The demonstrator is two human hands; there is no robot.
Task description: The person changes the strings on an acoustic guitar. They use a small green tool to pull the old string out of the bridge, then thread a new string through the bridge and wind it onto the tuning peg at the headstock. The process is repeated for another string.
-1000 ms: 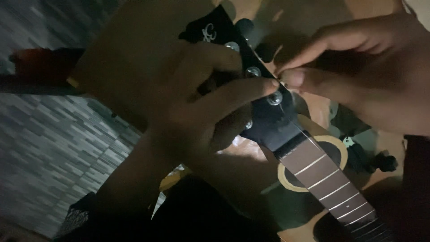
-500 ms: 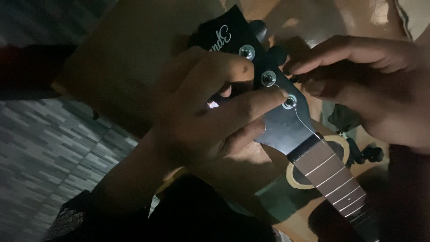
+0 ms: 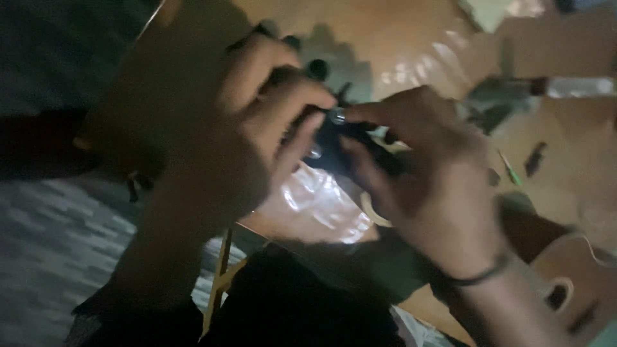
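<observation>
My left hand (image 3: 244, 128) is wrapped over the black guitar headstock (image 3: 328, 144), its fingers covering most of it. Silver tuning posts (image 3: 338, 116) show between the two hands. My right hand (image 3: 424, 173) comes in from the right and pinches at the headstock near those posts, hiding the neck below it. A dark band circles my right wrist (image 3: 475, 276). The picture is dim and blurred, and whether a string sits between my fingers cannot be made out.
A brown wooden tabletop (image 3: 398, 45) lies under the hands, with a shiny plastic sheet (image 3: 315, 205) and a tan ring (image 3: 376, 215) on it. A second guitar body (image 3: 572, 283) shows at the lower right. Grey tiled floor (image 3: 51, 244) lies to the left.
The view has swung, so the headstock sits higher and more central. My right hand has moved left over the neck, which was visible before and is now hidden.
</observation>
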